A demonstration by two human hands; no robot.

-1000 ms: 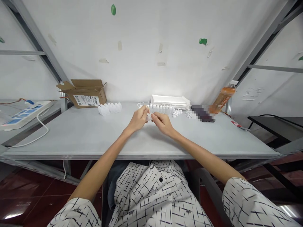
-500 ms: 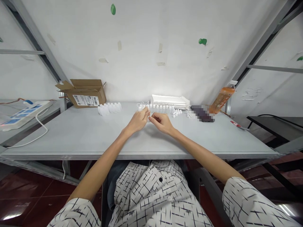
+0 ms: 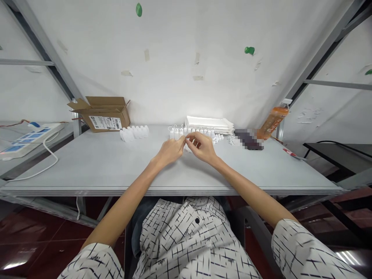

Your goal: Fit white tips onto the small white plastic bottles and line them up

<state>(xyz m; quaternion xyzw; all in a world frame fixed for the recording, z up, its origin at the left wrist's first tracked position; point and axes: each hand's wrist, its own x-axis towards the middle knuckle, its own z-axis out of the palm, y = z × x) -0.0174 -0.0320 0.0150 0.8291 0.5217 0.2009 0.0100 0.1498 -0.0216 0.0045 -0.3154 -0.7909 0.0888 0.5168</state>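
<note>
My left hand [image 3: 173, 150] and my right hand [image 3: 202, 146] meet over the middle of the grey table [image 3: 116, 166], fingertips touching. Both are closed in a pinch; whatever lies between the fingers is mostly hidden, with only a bit of white showing below them. Just beyond the hands stands a row of small white bottles [image 3: 172, 134], some with thin loops on top. To the right of that row lies a pile of small white caps [image 3: 217, 138]. Thin white rings [image 3: 231, 140] lie beside the caps.
Another group of white bottles [image 3: 134, 133] stands left of centre, near an open cardboard box [image 3: 109, 112]. White flat packets [image 3: 209, 123] are stacked against the wall. An orange drink bottle [image 3: 273, 120] leans at the right, by a blurred dark object [image 3: 248, 139]. A power strip [image 3: 29, 140] lies far left.
Both hands have come together at the fingertips. My right hand has risen slightly and its fingers arch more; my left hand has turned a little and moved slightly right.
</note>
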